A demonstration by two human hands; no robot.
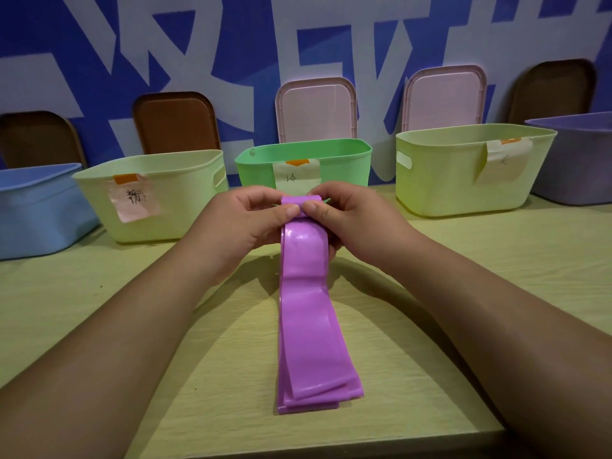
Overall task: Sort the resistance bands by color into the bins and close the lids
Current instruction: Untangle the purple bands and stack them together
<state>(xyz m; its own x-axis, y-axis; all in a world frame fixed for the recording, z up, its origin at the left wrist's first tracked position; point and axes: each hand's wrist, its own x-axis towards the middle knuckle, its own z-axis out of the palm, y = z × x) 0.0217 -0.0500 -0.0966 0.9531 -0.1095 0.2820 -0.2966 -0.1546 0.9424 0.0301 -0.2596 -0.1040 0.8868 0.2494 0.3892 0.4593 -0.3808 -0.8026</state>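
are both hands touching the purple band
Touching. The head view shows the left hand and right hand both pinching the top end of the purple band.

Purple band point(306, 329) glossy, smooth rubbery; bins point(152, 207) matt plastic; table point(82, 279) pale wood-grain laminate.

Pale wooden table point(82, 293): five bins point(344, 167) in a row, purple band point(311, 342).
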